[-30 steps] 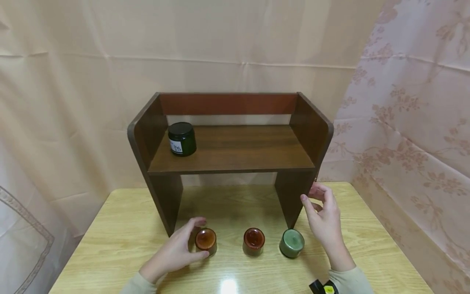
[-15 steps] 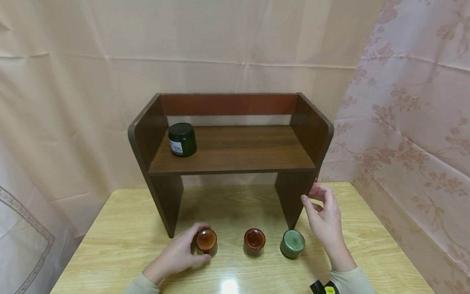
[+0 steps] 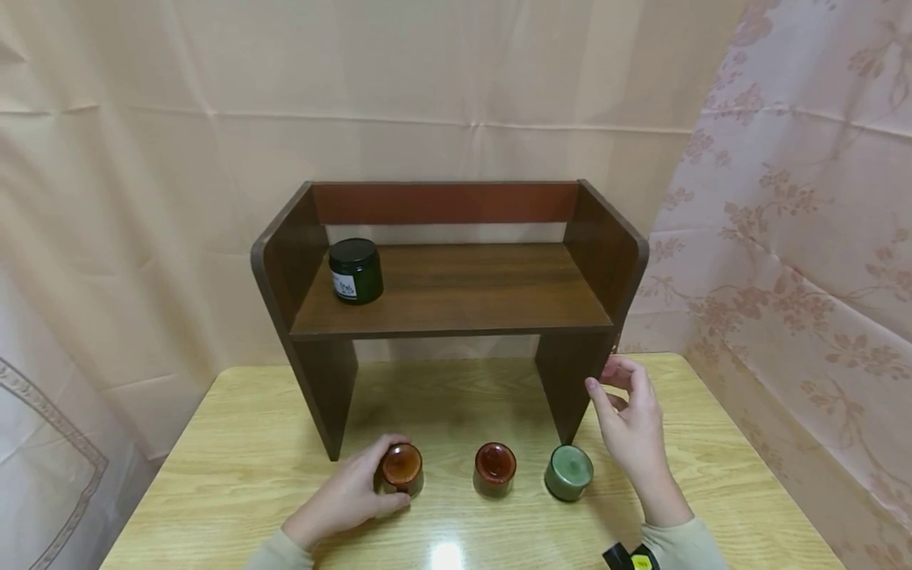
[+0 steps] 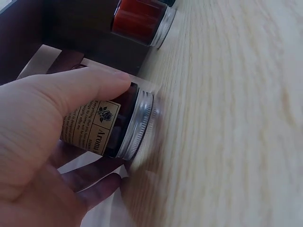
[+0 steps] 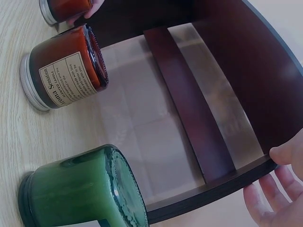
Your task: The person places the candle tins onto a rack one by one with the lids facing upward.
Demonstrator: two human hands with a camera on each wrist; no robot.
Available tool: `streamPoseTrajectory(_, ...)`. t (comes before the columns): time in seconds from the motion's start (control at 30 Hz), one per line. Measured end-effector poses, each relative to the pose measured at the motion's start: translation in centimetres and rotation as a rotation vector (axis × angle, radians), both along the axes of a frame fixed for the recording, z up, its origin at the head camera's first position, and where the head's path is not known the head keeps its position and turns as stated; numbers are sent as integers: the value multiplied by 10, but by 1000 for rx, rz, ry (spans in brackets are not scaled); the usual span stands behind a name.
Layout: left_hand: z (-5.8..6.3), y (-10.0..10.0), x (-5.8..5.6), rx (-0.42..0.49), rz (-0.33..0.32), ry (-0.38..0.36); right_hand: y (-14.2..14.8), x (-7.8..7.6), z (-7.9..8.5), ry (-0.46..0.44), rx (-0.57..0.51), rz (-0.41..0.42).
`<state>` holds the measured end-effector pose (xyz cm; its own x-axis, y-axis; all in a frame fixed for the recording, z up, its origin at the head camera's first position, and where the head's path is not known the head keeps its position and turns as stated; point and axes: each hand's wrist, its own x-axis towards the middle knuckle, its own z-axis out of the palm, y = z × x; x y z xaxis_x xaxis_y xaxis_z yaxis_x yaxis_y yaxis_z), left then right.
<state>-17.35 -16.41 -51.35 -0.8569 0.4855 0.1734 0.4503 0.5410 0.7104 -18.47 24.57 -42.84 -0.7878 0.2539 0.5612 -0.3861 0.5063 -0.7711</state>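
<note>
My left hand [image 3: 347, 492] grips an amber scented candle jar [image 3: 402, 469] that stands upside down on its silver lid, thumb on the near side and fingers round the far side. Its cream label [image 4: 99, 125] faces the palm in the left wrist view. A reddish-brown candle jar [image 3: 495, 469] and a green candle jar [image 3: 569, 473] stand inverted in a row to its right. My right hand [image 3: 630, 423] pinches the front edge of the right side panel of a dark wooden shelf [image 3: 456, 301], thumb on one face and fingers on the other.
A dark green jar [image 3: 355, 271] with a black lid sits at the left of the shelf board. The shelf stands on a light wooden table [image 3: 192, 475]. Beige curtain [image 3: 456, 87] hangs behind, and floral fabric [image 3: 798, 237] on the right.
My left hand's fingers and thumb have closed in around the amber candle jar, which stays where it was. The right hand keeps its place on the shelf panel.
</note>
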Motion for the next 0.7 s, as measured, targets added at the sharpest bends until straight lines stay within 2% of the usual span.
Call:
streamPoseTrajectory(0.27,-3,-1,-2,42,-5,-61,0,0,1,-6,-5,0)
streamPoseTrajectory(0.7,-1,-2,-3,78,-1,-130,0,1,0,-9,6,-5)
